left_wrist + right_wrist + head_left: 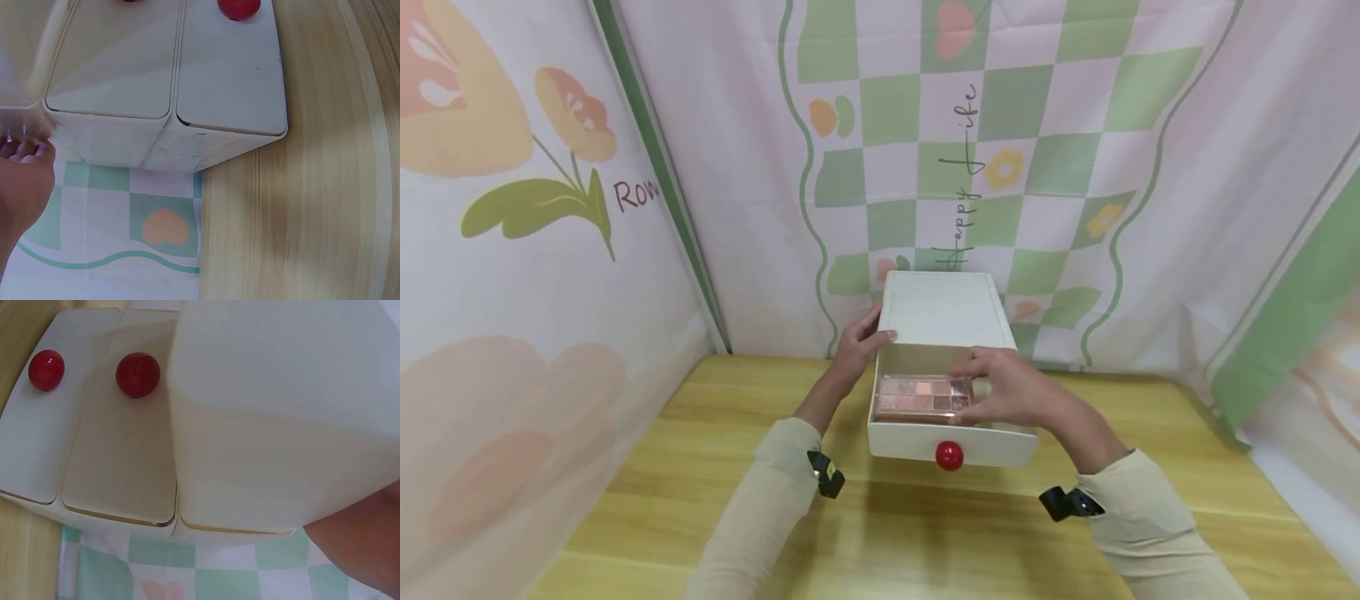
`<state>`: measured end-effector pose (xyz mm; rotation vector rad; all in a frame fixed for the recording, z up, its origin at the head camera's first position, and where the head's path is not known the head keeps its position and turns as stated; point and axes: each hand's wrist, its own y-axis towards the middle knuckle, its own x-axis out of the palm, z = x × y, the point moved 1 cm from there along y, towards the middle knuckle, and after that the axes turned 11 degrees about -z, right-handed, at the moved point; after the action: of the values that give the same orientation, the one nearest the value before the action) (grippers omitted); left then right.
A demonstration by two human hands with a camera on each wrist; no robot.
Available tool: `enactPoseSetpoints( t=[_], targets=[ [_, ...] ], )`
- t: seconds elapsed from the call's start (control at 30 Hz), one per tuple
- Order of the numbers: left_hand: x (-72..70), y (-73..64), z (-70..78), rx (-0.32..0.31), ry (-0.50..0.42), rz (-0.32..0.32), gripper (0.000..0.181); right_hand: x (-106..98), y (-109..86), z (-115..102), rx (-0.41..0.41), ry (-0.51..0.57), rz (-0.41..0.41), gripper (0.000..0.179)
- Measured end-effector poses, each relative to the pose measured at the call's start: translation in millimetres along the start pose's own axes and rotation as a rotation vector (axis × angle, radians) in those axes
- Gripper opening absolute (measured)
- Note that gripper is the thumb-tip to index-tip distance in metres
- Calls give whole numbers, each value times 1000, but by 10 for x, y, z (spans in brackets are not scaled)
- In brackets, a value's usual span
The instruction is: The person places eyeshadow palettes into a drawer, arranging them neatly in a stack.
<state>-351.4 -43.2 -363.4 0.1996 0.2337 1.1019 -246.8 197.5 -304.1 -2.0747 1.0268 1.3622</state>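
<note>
A white drawer cabinet (943, 308) stands against the back curtain, its top drawer (910, 442) pulled out toward me. Inside that drawer is an eyeshadow palette (917, 396) with a clear lid and several pinkish and brown pans. My right hand (1018, 387) reaches in over the drawer's right side and pinches the palette's right end between thumb and fingers. My left hand (856, 348) rests on the cabinet's left side, its thumb lying at the top front edge. The left wrist view shows the left fingertips (44, 149) touching the cabinet's side wall.
A red round knob (950, 456) sits on the open drawer's front. Below it, two lower drawers (119, 444) are closed, each with a red knob. The cabinet stands on a wood-grain table (700, 467). Printed curtains (737, 167) enclose the back and sides.
</note>
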Motion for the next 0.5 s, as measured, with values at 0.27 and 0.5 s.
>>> enactPoseSetpoints(
  t=[0.27,0.5],
  targets=[
    [0,-14,-2,-1,1,-12,75,8,-12,-23,-9,-35,-3,56],
    [2,-19,-2,3,3,-13,75,-24,-100,0,-60,-3,55,43]
  ],
)
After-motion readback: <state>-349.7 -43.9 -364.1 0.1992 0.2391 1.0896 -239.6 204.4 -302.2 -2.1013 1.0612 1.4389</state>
